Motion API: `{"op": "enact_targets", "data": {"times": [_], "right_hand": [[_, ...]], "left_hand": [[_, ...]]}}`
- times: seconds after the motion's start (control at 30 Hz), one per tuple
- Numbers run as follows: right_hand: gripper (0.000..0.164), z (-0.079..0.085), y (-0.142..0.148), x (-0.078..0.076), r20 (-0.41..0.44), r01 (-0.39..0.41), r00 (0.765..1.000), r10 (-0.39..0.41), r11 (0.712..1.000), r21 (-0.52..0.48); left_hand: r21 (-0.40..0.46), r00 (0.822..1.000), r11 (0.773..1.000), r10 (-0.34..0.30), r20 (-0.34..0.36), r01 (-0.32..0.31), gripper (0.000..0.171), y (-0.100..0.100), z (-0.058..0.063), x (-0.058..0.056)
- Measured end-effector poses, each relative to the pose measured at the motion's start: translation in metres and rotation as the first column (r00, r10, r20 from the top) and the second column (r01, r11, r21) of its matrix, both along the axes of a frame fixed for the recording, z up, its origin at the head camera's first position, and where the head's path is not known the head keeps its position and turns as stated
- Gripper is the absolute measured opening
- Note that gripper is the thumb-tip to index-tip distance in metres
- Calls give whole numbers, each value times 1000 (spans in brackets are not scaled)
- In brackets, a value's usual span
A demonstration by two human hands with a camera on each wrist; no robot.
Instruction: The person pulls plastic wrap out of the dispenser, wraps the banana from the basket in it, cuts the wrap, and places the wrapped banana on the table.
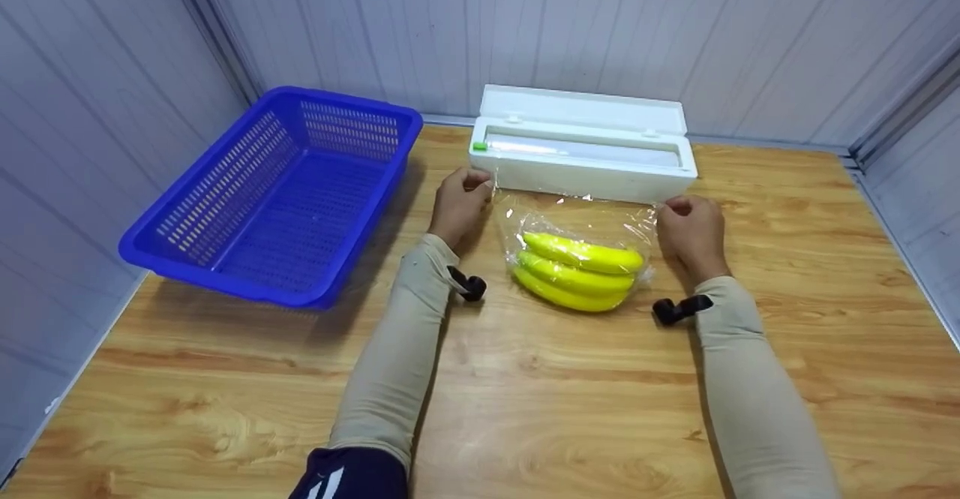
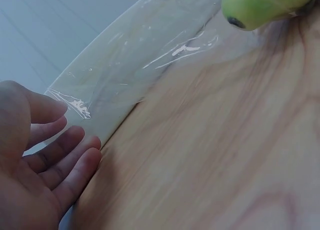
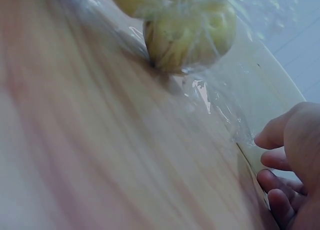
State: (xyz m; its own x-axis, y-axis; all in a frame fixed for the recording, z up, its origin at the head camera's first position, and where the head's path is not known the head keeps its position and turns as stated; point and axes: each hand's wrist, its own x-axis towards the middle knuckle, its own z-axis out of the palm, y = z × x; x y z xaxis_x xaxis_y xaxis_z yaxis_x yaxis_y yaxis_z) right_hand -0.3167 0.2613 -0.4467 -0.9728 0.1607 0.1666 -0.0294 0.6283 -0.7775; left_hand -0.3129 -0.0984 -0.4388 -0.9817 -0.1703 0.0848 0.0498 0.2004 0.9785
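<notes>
A bunch of yellow bananas point(image 1: 577, 272) lies on the wooden table with clear plastic wrap point(image 1: 574, 210) over and around it. At the wrap's far left corner my left hand point(image 1: 459, 205) pinches the film between thumb and forefinger. My right hand point(image 1: 694, 232) pinches the far right corner the same way. Between the two hands the film is stretched, just in front of the white wrap dispenser point(image 1: 585, 182). In the left wrist view, the film point(image 2: 125, 65) runs from the thumb toward a greenish banana tip point(image 2: 265, 7). Crinkled film covers the banana ends point(image 3: 190, 37) in the right wrist view.
The dispenser's lid point(image 1: 585, 109) stands raised at the back, with a roll of film point(image 1: 585, 150) inside and a green slider point(image 1: 480, 146) at its left end. A blue plastic basket point(image 1: 375, 221) stands on the left. Panelled walls point(image 1: 585, 26) enclose the table point(image 1: 555, 394).
</notes>
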Motion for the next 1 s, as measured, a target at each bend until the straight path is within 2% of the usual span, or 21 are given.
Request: {"op": "enact_targets", "data": {"times": [0.27,0.37,0.53,0.7,0.87,1.0], "right_hand": [[29,1,0,5,27,11,1000,-10,999,-32],[32,1,0,6,32,-2,999,3,999,-34],[40,2,0,5,39,-43,998,41,998,52],[34,5,-1,5,55,-84,995,78,990,116],[26,5,0,7,45,-109,994,103,983,146],[24,3,0,8,48,-107,994,102,985,134]], "left_hand": [[63,1000,998,-7,-7,8,18,9,1,2],[35,1000,999,-17,-21,17,24,12,0,3],[13,998,999,-45,-34,45,26,16,0,5],[29,996,997,-67,-56,68,23,17,0,7],[75,992,992,-101,-72,106,21,19,2,8],[143,987,978,-139,-85,150,21,21,3,7]]}}
